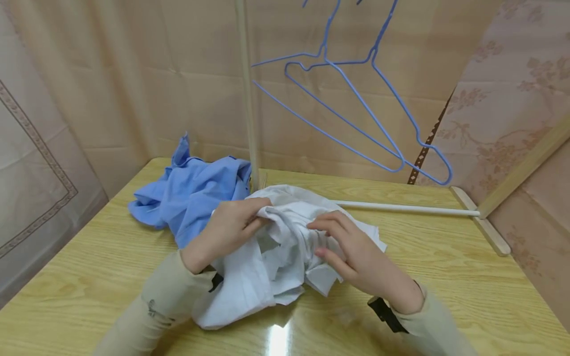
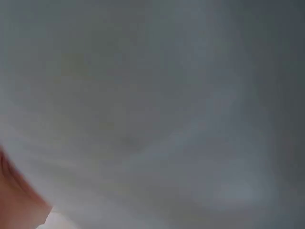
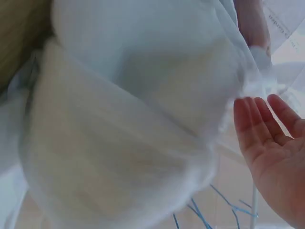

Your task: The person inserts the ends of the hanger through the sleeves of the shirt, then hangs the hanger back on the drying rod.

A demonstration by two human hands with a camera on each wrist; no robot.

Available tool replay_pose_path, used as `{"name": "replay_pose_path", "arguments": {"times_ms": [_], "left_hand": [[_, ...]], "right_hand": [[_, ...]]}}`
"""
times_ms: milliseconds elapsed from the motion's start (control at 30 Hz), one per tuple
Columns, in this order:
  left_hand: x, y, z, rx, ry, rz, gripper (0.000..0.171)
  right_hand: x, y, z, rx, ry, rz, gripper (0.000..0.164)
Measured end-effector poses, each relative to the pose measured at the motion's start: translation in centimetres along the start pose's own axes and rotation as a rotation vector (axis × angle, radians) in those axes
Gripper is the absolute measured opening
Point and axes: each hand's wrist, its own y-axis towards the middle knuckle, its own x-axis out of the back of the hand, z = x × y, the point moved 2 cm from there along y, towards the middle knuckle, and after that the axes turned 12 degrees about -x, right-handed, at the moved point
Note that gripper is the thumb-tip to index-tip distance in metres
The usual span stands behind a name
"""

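Note:
A crumpled white garment (image 1: 285,247) lies bunched on the table between my two hands. My left hand (image 1: 229,225) pinches a raised fold of it between thumb and fingers. Close by on the other side, my right hand (image 1: 352,247) has its fingers apart and loosely bent, holding nothing. In the right wrist view, the fingers of the right hand (image 3: 276,138) stretch out beside the blurred white garment (image 3: 119,143). White cloth (image 2: 143,119) fills nearly all of the left wrist view and hides the left fingertips.
A blue garment (image 1: 196,190) lies heaped at the back left of the wooden table (image 1: 445,282). Blue wire hangers (image 1: 356,94) hang above the back edge. A wooden post (image 1: 247,99) and a white bar (image 1: 409,208) of a rack stand behind the white garment.

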Motion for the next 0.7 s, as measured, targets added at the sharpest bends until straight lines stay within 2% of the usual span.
{"name": "replay_pose_path", "arguments": {"times_ms": [100, 200, 300, 467, 600, 700], "left_hand": [[0.7, 0.0, 0.1, 0.058, -0.019, -0.105, 0.007], [1.3, -0.1, 0.2, 0.086, -0.041, -0.204, 0.010], [1.8, -0.1, 0.2, 0.089, -0.064, -0.274, 0.011], [2.2, 0.1, -0.3, 0.053, -0.083, -0.312, 0.010], [2.1, 0.0, -0.3, 0.043, -0.128, -0.336, 0.006], [2.2, 0.0, -0.3, 0.061, -0.176, -0.383, 0.006]], "right_hand": [[-0.6, -0.2, 1.1, -0.003, 0.083, 0.086, 0.039], [-1.3, -0.4, 1.5, -0.015, 0.113, 0.114, 0.042], [-2.0, -0.4, 1.5, -0.037, 0.049, 0.111, 0.049], [-2.6, -0.2, 0.3, -0.069, -0.113, 0.069, 0.064], [-2.6, 0.0, -1.1, -0.040, -0.149, 0.051, 0.073], [-2.5, 0.1, -1.9, -0.024, -0.205, 0.034, 0.087]]}}
